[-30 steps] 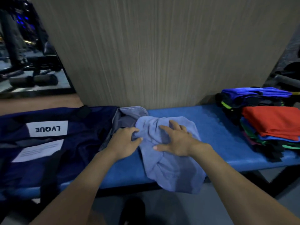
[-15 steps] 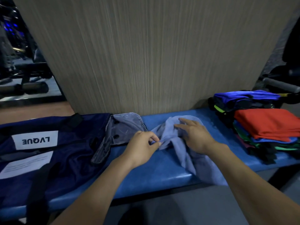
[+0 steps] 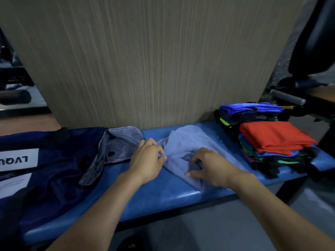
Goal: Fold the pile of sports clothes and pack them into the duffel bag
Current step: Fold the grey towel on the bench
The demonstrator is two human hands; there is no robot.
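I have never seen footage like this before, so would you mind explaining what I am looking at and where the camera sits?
There is no machine here: a camera worn on a person's head looks forward and down at their bare hands. A blue padded bench stands against a panelled wall. On it, at the left, lies a navy duffel bag; at the right, a pile of sports clothes with a red piece on top. Between them lies a light blue garment. The left hand pinches its edge, and the right hand grips its bunched middle.

Soft matt cloth garment, glossy padded bench (vinyl-like), wood-grain panel, fabric duffel bag
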